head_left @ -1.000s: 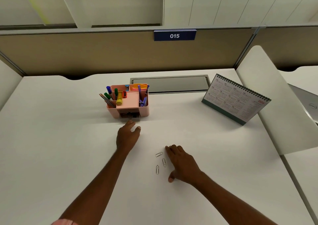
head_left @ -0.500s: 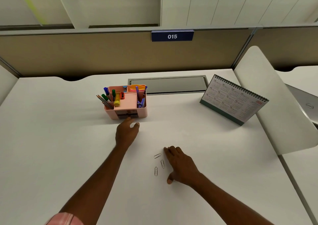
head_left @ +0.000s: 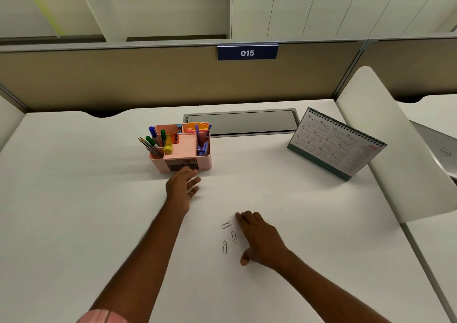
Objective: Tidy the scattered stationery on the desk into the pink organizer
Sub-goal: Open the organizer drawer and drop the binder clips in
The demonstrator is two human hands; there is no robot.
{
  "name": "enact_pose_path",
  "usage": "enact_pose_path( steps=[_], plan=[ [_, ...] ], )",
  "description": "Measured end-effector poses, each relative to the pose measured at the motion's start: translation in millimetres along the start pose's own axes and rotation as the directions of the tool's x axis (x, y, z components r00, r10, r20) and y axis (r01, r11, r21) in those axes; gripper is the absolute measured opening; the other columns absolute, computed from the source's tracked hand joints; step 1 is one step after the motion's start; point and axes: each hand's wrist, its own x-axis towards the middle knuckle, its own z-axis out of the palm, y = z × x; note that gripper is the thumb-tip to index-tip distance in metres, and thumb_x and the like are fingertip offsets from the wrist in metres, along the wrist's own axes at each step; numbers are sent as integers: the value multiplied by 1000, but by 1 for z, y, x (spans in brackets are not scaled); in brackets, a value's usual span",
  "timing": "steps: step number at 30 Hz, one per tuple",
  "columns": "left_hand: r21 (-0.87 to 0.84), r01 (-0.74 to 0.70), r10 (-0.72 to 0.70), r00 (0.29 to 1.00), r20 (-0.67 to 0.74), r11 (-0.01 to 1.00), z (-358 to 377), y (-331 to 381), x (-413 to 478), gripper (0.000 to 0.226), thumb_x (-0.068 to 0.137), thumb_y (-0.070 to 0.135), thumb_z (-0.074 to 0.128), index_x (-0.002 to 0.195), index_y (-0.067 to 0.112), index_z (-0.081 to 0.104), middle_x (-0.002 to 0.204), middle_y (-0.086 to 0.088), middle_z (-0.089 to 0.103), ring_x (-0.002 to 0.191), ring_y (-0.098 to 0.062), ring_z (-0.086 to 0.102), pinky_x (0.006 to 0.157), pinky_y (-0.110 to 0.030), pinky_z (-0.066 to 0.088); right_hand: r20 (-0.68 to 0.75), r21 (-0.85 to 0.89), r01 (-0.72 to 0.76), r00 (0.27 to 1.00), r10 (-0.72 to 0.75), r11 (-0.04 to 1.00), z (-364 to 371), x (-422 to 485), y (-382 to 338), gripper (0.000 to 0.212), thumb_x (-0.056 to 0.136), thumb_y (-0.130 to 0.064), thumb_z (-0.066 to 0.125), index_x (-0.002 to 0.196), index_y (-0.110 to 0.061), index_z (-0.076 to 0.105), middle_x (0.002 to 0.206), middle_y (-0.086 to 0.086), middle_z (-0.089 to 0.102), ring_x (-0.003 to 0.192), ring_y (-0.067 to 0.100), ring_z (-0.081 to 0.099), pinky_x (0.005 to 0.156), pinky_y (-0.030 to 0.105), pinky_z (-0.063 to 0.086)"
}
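Observation:
The pink organizer (head_left: 184,149) stands on the white desk (head_left: 74,199), filled with pencils, markers, a yellow glue stick and purple pens. Its small front drawer (head_left: 181,165) looks dark. My left hand (head_left: 181,188) hovers just in front of that drawer, fingers spread and straight, holding nothing. Three metal paper clips (head_left: 228,236) lie loose on the desk nearer to me. My right hand (head_left: 259,238) rests flat on the desk beside them, its fingertips close to the upper clip.
A desk calendar (head_left: 336,144) stands at the right back. A grey cable hatch (head_left: 242,122) is set into the desk behind the organizer. A white divider panel (head_left: 395,149) borders the right side, with a laptop beyond it.
My left hand has moved forward toward the organizer's drawer and spread its fingers. My right hand stays beside the paper clips.

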Motion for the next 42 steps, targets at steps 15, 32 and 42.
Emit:
enact_pose_path(
  steps=[15,32,42],
  plan=[
    [-621,169,-141,985,95,765,12,3,-2,15,97,24,69,109,15,71,87,-1,72,83,-16,66,71,-25,49,1,-2,-5,1000,5,1000,4,2,0,130,59,-46,92,160,-14,16,149,0,32,132,24,35,86,40,54],
    [-653,169,-122,986,117,738,10,-7,-5,16,89,27,78,88,14,68,75,0,68,70,-13,61,67,-25,45,-1,-6,-4,1000,4,1000,4,1,0,129,61,-46,91,160,-14,15,150,-1,31,133,23,34,87,39,53],
    [-626,163,-125,987,104,763,2,-24,-20,21,91,33,78,83,16,69,71,1,66,66,-11,59,64,-24,45,-9,-1,-8,1000,8,1000,5,1,-1,128,60,-46,92,160,-15,17,149,-1,32,133,23,35,86,39,55]
  ],
)
